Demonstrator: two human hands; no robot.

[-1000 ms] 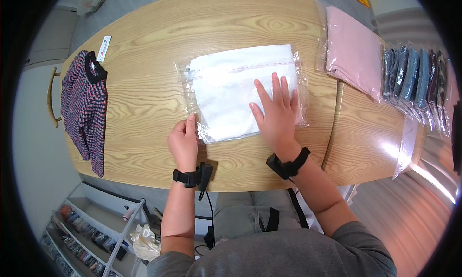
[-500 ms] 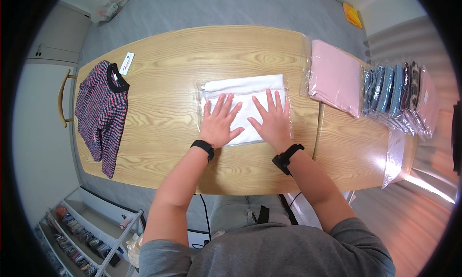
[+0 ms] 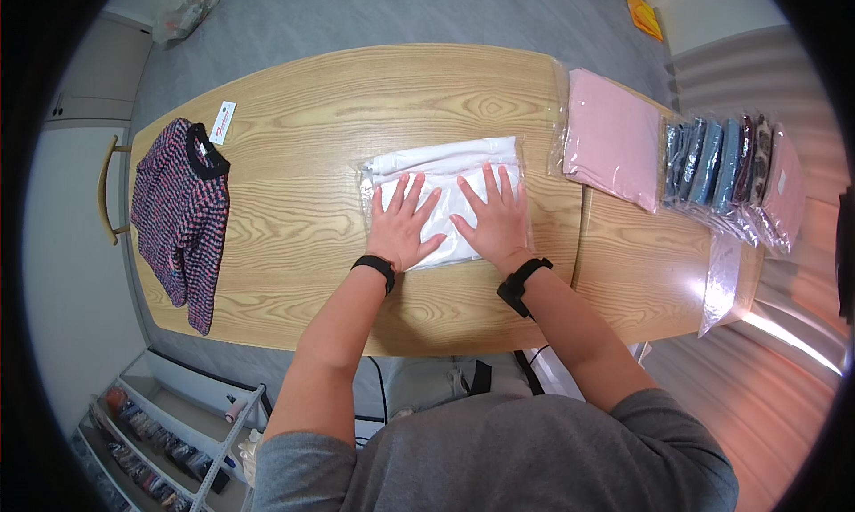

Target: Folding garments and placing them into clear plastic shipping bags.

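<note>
Folded white cloth in a clear plastic bag (image 3: 443, 158) lies flat near the middle of the wooden table (image 3: 356, 93). Spread over the left part of this bag, my left hand (image 3: 398, 230) rests palm down. Across its right part my right hand (image 3: 496, 223) lies the same way, fingers apart. Neither hand grips anything, and the thumbs point towards each other. The hands hide parts of the bag's middle and near side.
A multicoloured knit sweater (image 3: 183, 218) with a white tag (image 3: 222, 122) lies at the left. Towards the right are a bagged pink garment (image 3: 613, 138), a row of bagged folded clothes (image 3: 712, 169) and a clear plastic bag (image 3: 720, 285). Shelves (image 3: 169, 441) stand at the lower left.
Both hands stay spread on the bagged white cloth, almost in the same place. The whole view has shifted slightly.
</note>
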